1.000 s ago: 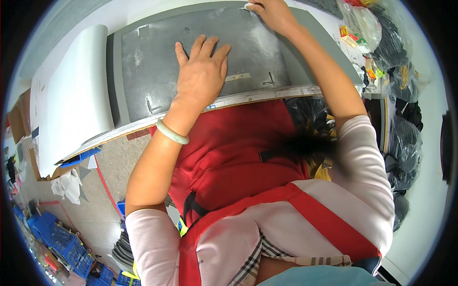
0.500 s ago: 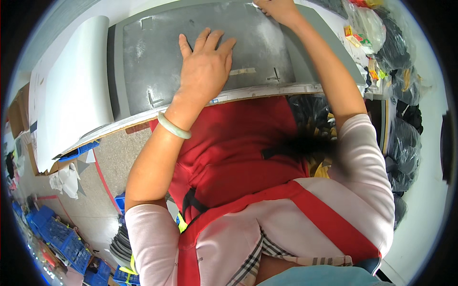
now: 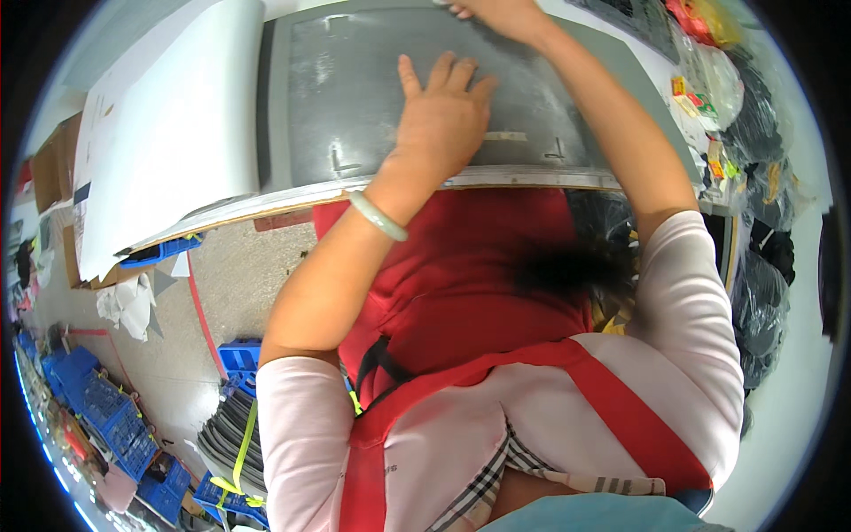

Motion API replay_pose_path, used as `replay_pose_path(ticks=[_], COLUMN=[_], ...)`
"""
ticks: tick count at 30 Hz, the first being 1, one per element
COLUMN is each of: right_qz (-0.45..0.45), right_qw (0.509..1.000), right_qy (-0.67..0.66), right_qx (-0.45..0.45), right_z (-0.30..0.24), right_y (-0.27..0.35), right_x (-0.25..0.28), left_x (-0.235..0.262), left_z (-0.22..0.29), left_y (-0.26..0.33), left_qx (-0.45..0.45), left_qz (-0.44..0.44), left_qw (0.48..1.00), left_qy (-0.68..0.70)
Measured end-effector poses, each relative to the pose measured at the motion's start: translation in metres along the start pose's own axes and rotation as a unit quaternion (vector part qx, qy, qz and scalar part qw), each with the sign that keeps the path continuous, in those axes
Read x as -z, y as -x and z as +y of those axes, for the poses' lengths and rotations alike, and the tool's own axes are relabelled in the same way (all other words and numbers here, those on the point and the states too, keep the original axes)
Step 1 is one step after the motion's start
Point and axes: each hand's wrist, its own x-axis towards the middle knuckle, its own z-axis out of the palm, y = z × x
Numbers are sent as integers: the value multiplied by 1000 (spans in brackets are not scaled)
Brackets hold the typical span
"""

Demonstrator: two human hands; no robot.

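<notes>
At twelve o'clock, a dark grey, rectangular, flat sheet point(image 3: 355, 106) is being supported on a paler grey board point(image 3: 645, 111), its near edge lying just beside the white, curving table rim point(image 3: 505, 176), which is running from nine towards two. Open grey surface is being left between the bare left hand point(image 3: 443, 120) and one white, curled, paper-like roll point(image 3: 177, 115) at ten. The left hand is being rested palm down on the dark sheet, fingers spread, nothing being grasped. The bare right hand point(image 3: 501, 13), at half past twelve, is being held curled, one small whitish piece point(image 3: 441, 3) being pinched, partly out of view. Two black L-shaped marks point(image 3: 554, 153) and one beige strip point(image 3: 506, 136) are being shown.
</notes>
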Motion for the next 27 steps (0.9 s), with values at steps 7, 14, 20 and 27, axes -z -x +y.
replay_pose_path(ticks=[7,14,20,27], right_qz=[-56,-77,-85,-57], right_qw=[952,935,905,997], right_qy=[233,281,367,57], right_qx=[189,204,196,-13], right_z=[-61,-70,-67,-56], right_y=[-36,-51,-51,-55], right_x=[-91,-109,-108,-113], left_x=[-2,0,-3,2], left_z=[-3,0,-4,-4], left_y=[5,0,4,2], left_qx=[-8,-9,-9,-16], left_qz=[31,32,19,-27], left_qw=[999,999,1000,998], left_qy=[-2,21,16,62])
